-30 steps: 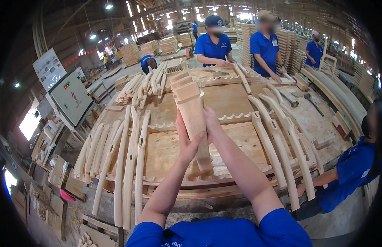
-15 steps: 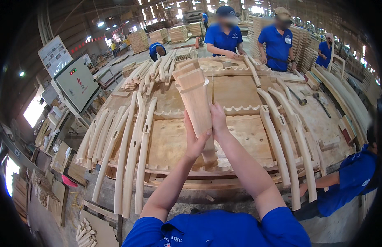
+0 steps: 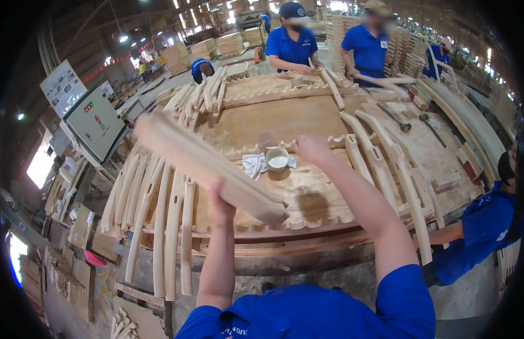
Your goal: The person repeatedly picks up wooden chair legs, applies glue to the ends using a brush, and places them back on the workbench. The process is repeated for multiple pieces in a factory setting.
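Head view: left hand [image 3: 221, 204] grasps long pale wooden pieces [image 3: 202, 163], not yet down; right hand [image 3: 311, 149], grip unclear, by round white-filled cup [image 3: 278, 168].

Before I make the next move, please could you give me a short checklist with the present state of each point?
1. Left hand holding the wooden pieces: ok.
2. Wooden pieces sharp enough to inspect: not ok, they look blurred.
3. Cup upright, with white contents inside: ok.
4. White cloth well away from the cup: not ok, it lies right beside it.
5. Right hand empty: cannot tell, its grip is not clear.
6. Dark-headed tool apart from both hands: ok, it lies off to the right.
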`<state>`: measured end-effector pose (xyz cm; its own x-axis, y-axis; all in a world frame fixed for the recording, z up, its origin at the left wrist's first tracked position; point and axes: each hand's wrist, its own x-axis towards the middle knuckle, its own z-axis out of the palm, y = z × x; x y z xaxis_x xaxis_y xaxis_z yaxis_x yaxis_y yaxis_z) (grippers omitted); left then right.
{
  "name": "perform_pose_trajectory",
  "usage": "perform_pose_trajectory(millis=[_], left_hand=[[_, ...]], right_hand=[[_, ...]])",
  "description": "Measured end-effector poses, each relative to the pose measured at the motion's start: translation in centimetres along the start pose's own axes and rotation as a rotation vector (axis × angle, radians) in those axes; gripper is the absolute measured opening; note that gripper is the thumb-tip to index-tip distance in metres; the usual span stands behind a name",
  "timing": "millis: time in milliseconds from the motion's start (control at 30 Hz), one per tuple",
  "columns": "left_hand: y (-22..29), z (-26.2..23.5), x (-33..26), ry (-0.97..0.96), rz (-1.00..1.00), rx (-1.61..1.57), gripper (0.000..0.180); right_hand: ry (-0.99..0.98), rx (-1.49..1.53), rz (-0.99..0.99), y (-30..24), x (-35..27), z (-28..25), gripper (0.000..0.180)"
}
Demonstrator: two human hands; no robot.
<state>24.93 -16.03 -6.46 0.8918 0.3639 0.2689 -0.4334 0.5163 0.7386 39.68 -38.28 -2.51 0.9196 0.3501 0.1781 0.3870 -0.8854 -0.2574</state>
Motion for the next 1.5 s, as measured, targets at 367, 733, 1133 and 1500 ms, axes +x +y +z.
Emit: perform_pose_trajectory(millis=[367, 733, 1133, 1500], left_hand=[[10.1, -6.2, -5.8, 0.05, 0.434, -0.162, 0.079], [13.3, -6.6, -7.7, 0.308, 0.481, -0.264, 0.067], [12.5, -3.8, -4.6, 0.831, 0.152, -0.042, 0.08], [10.8, -6.8, -3.8, 0.964, 0.146, -0.087, 0.088]], right_hand=[[-0.015, -0.599, -0.203, -2.3, 2.3, 1.6, 0.02], [-0.219, 0.247, 0.121, 3.7, 2.4, 7.0, 0.022], [0.138, 0.542, -0.007, 6.2, -1.0, 10.1, 0.019], [0.2, 0.297, 0.069, 5.1, -1.8, 8.6, 0.014]])
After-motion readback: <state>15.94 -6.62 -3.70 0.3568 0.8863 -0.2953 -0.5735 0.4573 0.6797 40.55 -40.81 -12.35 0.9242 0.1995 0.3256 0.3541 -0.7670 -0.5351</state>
